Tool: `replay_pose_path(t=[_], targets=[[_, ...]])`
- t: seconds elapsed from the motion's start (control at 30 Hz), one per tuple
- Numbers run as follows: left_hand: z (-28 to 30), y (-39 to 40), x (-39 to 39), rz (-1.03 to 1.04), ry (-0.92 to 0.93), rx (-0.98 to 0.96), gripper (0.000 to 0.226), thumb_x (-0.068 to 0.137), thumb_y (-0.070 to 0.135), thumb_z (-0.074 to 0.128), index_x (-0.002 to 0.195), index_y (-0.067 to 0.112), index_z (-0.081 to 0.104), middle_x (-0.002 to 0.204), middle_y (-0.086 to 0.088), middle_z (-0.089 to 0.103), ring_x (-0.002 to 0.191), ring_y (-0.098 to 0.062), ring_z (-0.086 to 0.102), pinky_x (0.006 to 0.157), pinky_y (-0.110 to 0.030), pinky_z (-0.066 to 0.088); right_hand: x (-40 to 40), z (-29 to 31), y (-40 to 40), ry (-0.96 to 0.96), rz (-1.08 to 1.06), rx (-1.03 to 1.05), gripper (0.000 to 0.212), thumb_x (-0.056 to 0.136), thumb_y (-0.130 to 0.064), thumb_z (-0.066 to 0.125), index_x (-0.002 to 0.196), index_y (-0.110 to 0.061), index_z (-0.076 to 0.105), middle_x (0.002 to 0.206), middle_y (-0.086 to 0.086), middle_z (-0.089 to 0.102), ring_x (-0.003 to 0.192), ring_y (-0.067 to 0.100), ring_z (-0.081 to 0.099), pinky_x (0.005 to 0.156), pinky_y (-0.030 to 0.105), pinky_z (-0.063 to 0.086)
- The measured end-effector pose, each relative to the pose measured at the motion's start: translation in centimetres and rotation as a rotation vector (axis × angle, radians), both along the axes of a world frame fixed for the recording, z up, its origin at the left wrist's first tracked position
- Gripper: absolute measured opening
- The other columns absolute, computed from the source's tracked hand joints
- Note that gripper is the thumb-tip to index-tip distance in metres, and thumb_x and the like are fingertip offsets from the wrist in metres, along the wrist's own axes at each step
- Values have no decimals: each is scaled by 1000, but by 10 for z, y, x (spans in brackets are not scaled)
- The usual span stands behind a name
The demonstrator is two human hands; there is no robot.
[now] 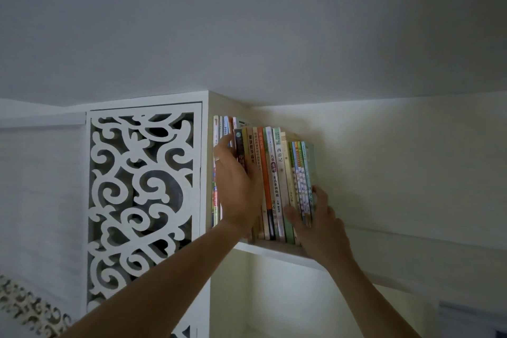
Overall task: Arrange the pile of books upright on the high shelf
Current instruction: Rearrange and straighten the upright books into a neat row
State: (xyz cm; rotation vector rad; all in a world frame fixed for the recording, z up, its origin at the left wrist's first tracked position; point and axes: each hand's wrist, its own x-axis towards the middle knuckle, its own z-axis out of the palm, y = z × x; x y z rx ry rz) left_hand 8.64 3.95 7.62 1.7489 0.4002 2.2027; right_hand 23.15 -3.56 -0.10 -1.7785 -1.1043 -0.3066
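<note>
White high shelf, colourful thin-spined books upright, hands flanking

The high shelf is a white board set just under the ceiling, running from a white cabinet side at 9 o'clock out toward 3 o'clock along the pale wall. Standing directly on it is a row of books, spines facing out. A few thin books at the 9 o'clock end stand straight against the cabinet side. The larger bunch beside them leans slightly, tops tipped toward 11 o'clock, with orange, white and green spines, some printed with Chinese characters.
</note>
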Motion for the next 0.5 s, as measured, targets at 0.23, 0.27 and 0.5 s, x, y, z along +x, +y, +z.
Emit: replay_pose_path(t=[0.23,0.27,0.5], targets=[[-4,-9,1,144,265,-276,26,96,37,60,118,26,56,97,2,64,78,-16,69,70,-36,63,-5,3,-4,56,32,17,101,66,-100,43,149,-49,17,131,5,61,112,36,64,90,55,58],[-2,-9,-3,140,275,-304,18,97,35,56,111,23,61,92,0,67,76,-17,70,70,-39,64,-3,4,-5,69,47,15,100,65,-100,45,148,-50,18,131,5,61,113,36,63,91,55,57],[10,-68,-34,120,21,-291,18,97,8,51,104,10,68,104,-1,56,86,-17,61,75,-32,56,9,23,-24,227,287,-8,64,88,-76,53,140,-44,33,129,1,66,102,18,70,90,43,60]])
